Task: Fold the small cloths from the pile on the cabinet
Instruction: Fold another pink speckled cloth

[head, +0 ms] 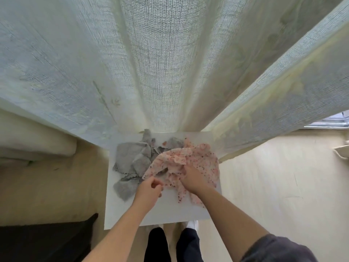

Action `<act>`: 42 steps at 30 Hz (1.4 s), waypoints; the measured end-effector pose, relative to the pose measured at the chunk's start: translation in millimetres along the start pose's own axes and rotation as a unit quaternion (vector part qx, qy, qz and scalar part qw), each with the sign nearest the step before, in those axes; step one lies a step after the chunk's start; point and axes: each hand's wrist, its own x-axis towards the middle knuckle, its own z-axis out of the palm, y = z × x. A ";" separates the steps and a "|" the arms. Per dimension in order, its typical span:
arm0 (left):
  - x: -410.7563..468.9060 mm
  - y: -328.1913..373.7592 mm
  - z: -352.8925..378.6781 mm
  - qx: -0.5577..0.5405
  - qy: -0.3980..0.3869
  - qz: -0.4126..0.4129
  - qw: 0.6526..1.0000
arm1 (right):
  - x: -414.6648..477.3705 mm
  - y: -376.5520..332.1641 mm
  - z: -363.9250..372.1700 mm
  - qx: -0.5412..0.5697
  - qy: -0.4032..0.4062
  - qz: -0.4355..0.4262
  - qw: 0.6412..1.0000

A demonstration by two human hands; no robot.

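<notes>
A white cabinet top (166, 212) carries a loose pile of small cloths. Several crumpled grey cloths (132, 157) lie on its left half. A pink cloth with small dark and red spots (200, 159) is spread over the right half, partly on top of the grey ones. My left hand (149, 190) pinches the pink cloth's near left edge between thumb and fingers. My right hand (192, 178) lies on the middle of the pink cloth with its fingers dug into the bunched fabric.
A pale sheer curtain (170, 63) hangs right behind the cabinet and brushes its back edge. A bed or mattress (37, 148) stands to the left, a dark cushion (47, 241) at the lower left. Light floor (283, 176) lies to the right.
</notes>
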 end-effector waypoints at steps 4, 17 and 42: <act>-19.3 12.8 -14.1 -0.028 0.012 0.013 0.999 | -42.9 -22.7 -31.9 0.170 0.076 -0.040 0.982; -176.0 158.0 -90.9 -0.063 0.100 0.246 0.962 | -228.4 -121.5 -183.4 0.376 0.123 -0.224 0.891; -334.2 309.1 -154.1 0.064 0.238 0.540 0.805 | -327.3 -189.9 -286.2 0.222 0.311 -0.383 0.841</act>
